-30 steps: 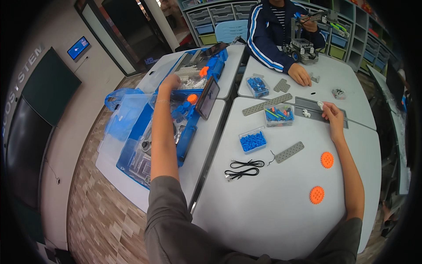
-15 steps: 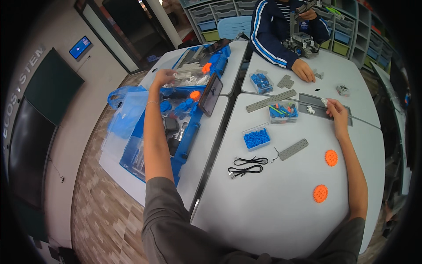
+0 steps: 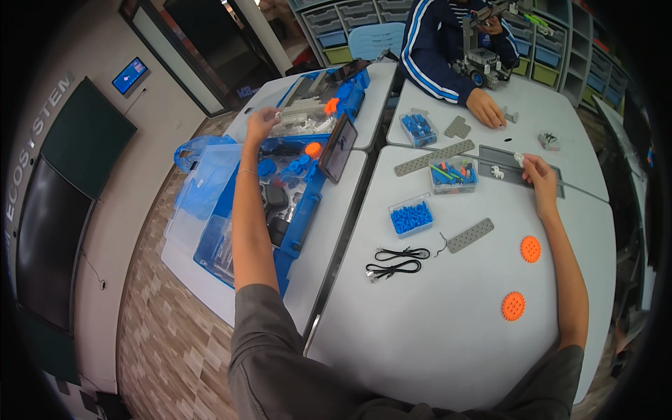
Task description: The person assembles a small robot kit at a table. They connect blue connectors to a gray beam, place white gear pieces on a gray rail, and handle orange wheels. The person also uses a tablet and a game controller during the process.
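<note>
And the L hand (image 3: 262, 126) was out over the far blue case (image 3: 355, 87), thumb and fingers pinched, it seemed, on a small white part (image 3: 278, 115), too tiny to make out its exact shape. Arm at a long stretch, prob. b/c the loose white pcs (image 3: 308, 124) lay in that case, well off to the L.

Over on the R, the R hand (image 3: 542, 183) had its fingertips closed on a white connector (image 3: 519, 158), held up above the grey tray (image 3: 498, 157), clear of the palm, prob. to keep it in plain view. A second white pc (image 3: 498, 171) sat in the tray, just L of the hand; the raised rim was likely there to stop bits rolling off.

Btwn the hands, a tablet (image 3: 338, 149) leaned upright at the near blue case's (image 3: 301, 231) R side, tilted prob. for easy viewing. Blue pegs (image 3: 411, 216) sat in a clear tub, mixed blue & green pcs (image 3: 453, 175) in another just beyond, presumably so small stuff didn't scatter. Bigger items needed no tub: the grey plate (image 3: 470, 236), black cables (image 3: 397, 261), plus two orange gears, one far (image 3: 530, 249), one near (image 3: 513, 306), flat by the R forearm.
</note>
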`<state>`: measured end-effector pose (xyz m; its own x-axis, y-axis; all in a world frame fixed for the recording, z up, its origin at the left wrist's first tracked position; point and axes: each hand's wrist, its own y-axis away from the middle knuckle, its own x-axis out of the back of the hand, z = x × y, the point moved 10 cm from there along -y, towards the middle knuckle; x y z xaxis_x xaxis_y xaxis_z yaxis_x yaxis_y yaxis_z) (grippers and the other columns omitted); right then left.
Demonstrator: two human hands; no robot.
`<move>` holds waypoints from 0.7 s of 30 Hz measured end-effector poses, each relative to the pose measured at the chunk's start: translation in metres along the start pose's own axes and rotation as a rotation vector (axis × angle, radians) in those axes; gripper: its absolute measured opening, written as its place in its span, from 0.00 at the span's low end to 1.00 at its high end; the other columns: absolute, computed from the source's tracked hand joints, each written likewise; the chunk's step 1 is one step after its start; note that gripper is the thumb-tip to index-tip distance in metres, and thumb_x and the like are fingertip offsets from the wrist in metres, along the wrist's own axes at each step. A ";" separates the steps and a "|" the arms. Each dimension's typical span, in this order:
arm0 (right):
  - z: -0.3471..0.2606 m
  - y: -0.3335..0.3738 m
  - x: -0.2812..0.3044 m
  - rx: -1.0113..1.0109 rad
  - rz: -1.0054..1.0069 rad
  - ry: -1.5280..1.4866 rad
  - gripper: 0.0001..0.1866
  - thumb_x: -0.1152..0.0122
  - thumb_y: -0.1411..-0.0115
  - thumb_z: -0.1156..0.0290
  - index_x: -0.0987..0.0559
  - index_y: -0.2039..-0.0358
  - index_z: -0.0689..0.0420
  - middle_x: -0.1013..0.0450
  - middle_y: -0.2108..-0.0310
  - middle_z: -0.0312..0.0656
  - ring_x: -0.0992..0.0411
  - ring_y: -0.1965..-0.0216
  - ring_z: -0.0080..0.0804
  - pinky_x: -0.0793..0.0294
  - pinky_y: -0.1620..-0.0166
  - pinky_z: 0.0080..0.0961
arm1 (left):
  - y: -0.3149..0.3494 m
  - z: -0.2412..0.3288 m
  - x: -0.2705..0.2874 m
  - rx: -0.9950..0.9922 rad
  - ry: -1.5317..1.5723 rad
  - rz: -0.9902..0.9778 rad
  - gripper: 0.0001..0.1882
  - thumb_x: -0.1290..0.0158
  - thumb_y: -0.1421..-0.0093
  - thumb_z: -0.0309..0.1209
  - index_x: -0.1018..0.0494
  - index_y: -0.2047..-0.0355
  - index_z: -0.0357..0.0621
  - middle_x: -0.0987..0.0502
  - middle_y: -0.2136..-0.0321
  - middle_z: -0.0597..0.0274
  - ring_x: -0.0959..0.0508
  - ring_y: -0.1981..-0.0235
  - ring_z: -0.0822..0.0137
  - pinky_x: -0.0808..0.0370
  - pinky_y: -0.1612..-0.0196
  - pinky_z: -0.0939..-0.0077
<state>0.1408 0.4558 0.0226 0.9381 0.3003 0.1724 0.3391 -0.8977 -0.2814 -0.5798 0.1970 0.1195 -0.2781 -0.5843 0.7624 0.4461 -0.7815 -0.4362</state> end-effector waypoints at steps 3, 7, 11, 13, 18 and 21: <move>0.001 -0.001 0.000 0.005 -0.006 0.017 0.14 0.40 0.30 0.64 0.17 0.53 0.61 0.27 0.69 0.28 0.35 0.69 0.13 0.38 0.64 0.13 | -0.002 -0.004 0.000 0.034 0.131 -0.015 0.16 0.39 0.37 0.22 0.20 0.48 0.39 0.14 0.57 0.61 0.16 0.56 0.71 0.21 0.53 0.76; 0.003 -0.001 0.002 -0.001 0.002 -0.010 0.13 0.38 0.31 0.64 0.16 0.53 0.60 0.23 0.67 0.29 0.32 0.69 0.14 0.36 0.64 0.13 | 0.007 -0.003 0.000 0.127 0.337 -0.080 0.17 0.44 0.32 0.25 0.22 0.43 0.41 0.15 0.54 0.60 0.16 0.53 0.71 0.23 0.50 0.78; 0.003 -0.002 0.001 0.008 -0.010 -0.016 0.14 0.37 0.31 0.64 0.16 0.52 0.61 0.23 0.67 0.29 0.32 0.69 0.13 0.36 0.64 0.13 | 0.020 -0.002 -0.003 0.301 0.577 -0.102 0.20 0.49 0.29 0.24 0.27 0.38 0.39 0.18 0.50 0.58 0.18 0.48 0.69 0.23 0.48 0.79; 0.003 -0.002 0.001 0.010 -0.011 -0.018 0.15 0.38 0.31 0.64 0.17 0.52 0.61 0.23 0.67 0.29 0.33 0.69 0.14 0.36 0.64 0.13 | 0.024 0.001 -0.006 0.359 0.759 -0.118 0.22 0.51 0.29 0.22 0.31 0.36 0.35 0.20 0.47 0.55 0.19 0.46 0.67 0.23 0.47 0.78; 0.001 -0.001 0.001 0.011 -0.013 -0.012 0.14 0.38 0.31 0.65 0.17 0.52 0.62 0.24 0.67 0.29 0.33 0.69 0.14 0.36 0.64 0.14 | 0.026 0.011 -0.009 0.370 1.113 -0.108 0.27 0.56 0.31 0.16 0.40 0.32 0.27 0.26 0.41 0.46 0.22 0.43 0.62 0.22 0.43 0.74; 0.000 -0.001 0.000 -0.006 -0.007 0.025 0.14 0.38 0.31 0.65 0.16 0.52 0.59 0.23 0.67 0.30 0.32 0.69 0.14 0.37 0.65 0.14 | 0.027 0.013 -0.013 0.369 1.168 -0.094 0.29 0.58 0.33 0.13 0.42 0.31 0.27 0.29 0.39 0.43 0.23 0.42 0.59 0.23 0.42 0.73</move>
<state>0.1403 0.4563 0.0226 0.9337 0.2985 0.1980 0.3451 -0.8974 -0.2747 -0.5527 0.1864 0.1041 -0.8323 -0.5226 -0.1848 0.5446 -0.8331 -0.0971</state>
